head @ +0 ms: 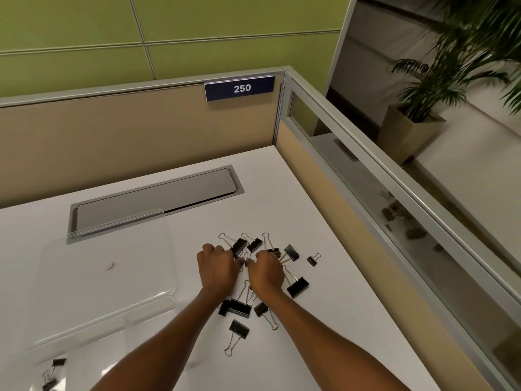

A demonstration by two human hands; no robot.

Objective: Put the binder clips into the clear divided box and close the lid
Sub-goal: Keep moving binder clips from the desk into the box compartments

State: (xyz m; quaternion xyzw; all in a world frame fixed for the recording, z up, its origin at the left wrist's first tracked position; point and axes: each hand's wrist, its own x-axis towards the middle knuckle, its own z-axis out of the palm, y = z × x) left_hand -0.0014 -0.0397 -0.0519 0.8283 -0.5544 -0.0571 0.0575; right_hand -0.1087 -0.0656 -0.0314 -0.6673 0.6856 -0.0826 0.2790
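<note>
On the white counter (324,320), just right of centre, black binder clips (239,307) lie in a loose scatter with their wire handles pointing every way. Both hands are down in the middle of the pile, close together and knuckles up. The left hand (218,269) and the right hand (266,270) each have fingers curled downward onto the clips, but the fingertips are hidden behind the knuckles, so I cannot tell whether either one actually grips a clip. One small clip (312,260) sits apart at the right edge of the scatter, and another clip (239,329) lies alone on the near side, between the forearms. To the left is the clear divided box (98,342) with its lid (112,283) swung open and lying flat toward the far side. A few clips (57,362) are already in its near-left compartment. A small pale scrap (110,266) shows on the lid. Beyond the lid, a grey cable flap (155,198) is set into the counter, partly overlapped by the lid's far rim. A blue plate (239,88) reading 250 hangs on the tan partition, and a potted palm (451,66) stands outside to the right.
</note>
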